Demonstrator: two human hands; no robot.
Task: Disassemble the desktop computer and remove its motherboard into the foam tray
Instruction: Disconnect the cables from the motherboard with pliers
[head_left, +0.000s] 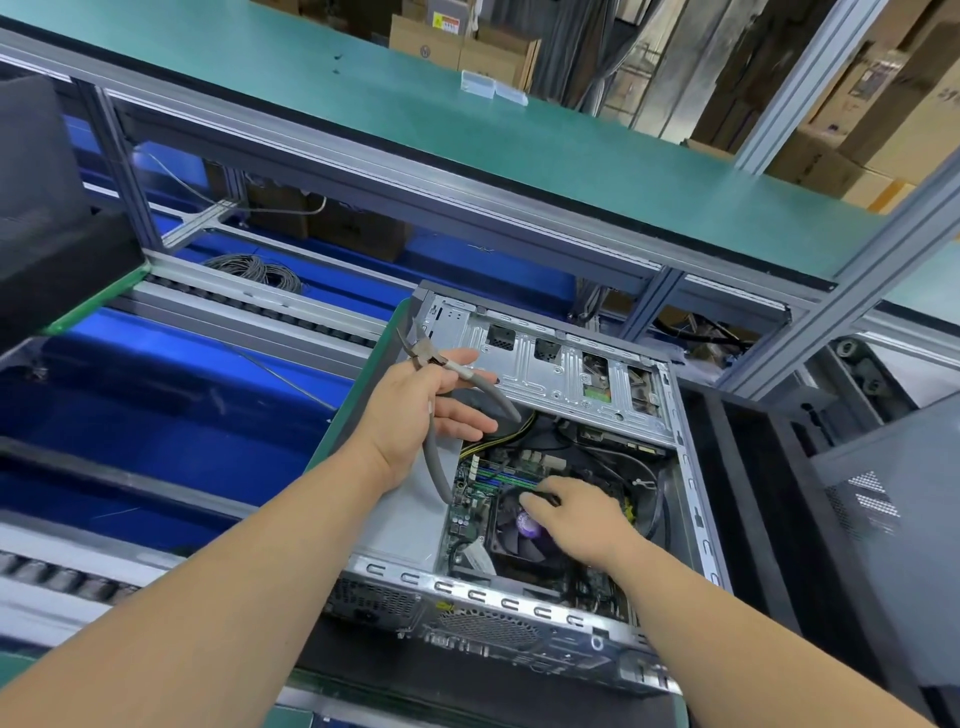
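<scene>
- Pliers (447, 410) sat loosely held in the left hand (431, 415) above the case's (691, 467) left edge.
- Right hand (576, 514), fingers relaxed, rested on the fan (514, 535) over the motherboard (470, 499).
- Cables (498, 441) crossed behind.

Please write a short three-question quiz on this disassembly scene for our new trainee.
1. True or false: the left hand holds grey-handled metal pliers above the open silver metal computer case.
2. Where is the right hand? A) on the teal upper shelf B) inside the case, over the black cooler fan C) on the blue conveyor
3. Fill in: the green motherboard is still ____ the case.

Key: 1 true; 2 B; 3 inside.
</scene>
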